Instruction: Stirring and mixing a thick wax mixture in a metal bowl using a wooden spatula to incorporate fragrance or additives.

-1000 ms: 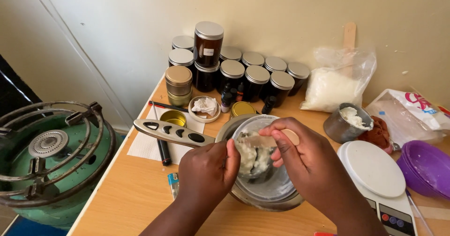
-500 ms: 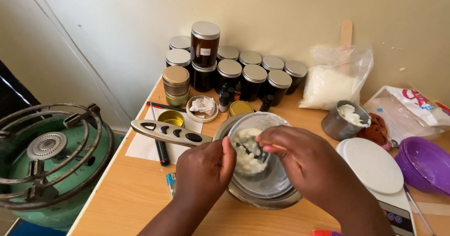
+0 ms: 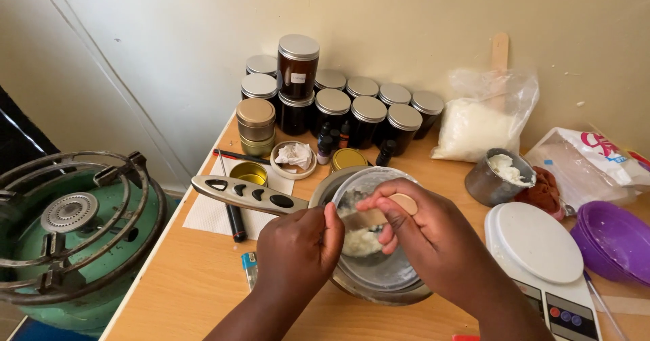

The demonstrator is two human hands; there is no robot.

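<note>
A glass bowl (image 3: 379, 277) sits inside a metal pan (image 3: 338, 185) whose long slotted handle (image 3: 244, 193) points left. White lumpy wax (image 3: 359, 241) lies in the bowl. My right hand (image 3: 423, 236) grips a flat wooden stick (image 3: 396, 206) and presses it into the wax. My left hand (image 3: 294, 246) is curled at the bowl's left rim, thumb on the edge, fingers closed around the rim.
Dark lidded jars (image 3: 352, 104) stand along the wall. A bag of white flakes (image 3: 477, 121), a metal cup (image 3: 491, 178), a white scale (image 3: 542, 246) and purple bowls (image 3: 613, 236) are on the right. Small tins (image 3: 254, 172) and a black pen (image 3: 233, 222) lie left. A green gas burner (image 3: 68, 233) stands beside the table.
My right hand has shifted the stick within the bowl, pushing the wax toward the near left side. My left hand stayed at the rim. The view moved slightly.
</note>
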